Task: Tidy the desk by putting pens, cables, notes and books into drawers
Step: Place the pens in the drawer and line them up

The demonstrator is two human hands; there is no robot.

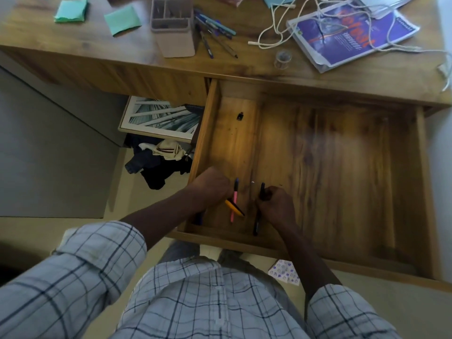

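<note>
While the drawer [342,167] stands pulled out from under the worktop [122,57], both hands sit over its narrow left compartment, at the near end. Left hand [212,185]: curled into a loose fist, knuckles up, just left of a pink pen [234,201] and an orange pen [232,206] that cross each other on the drawer floor; whether it grips either one cannot be told. Right hand [275,204]: fingers closed around a black pen [259,209], whose tip points to the far side and whose tail reaches the near wall of the compartment. Count in drawer: three pens, plus one small black item [240,116] at the far end of the same compartment; type unclear. Wide right compartment holds nothing visible.

On the worktop, far side: a loose cluster of pens [215,33], number unclear, beside a grey pen holder [172,23] lying tipped toward the near edge; two green sticky-note pads [97,14]; one cream cable [293,23] draped over a purple magazine [352,35]; one tape roll [282,59].
</note>
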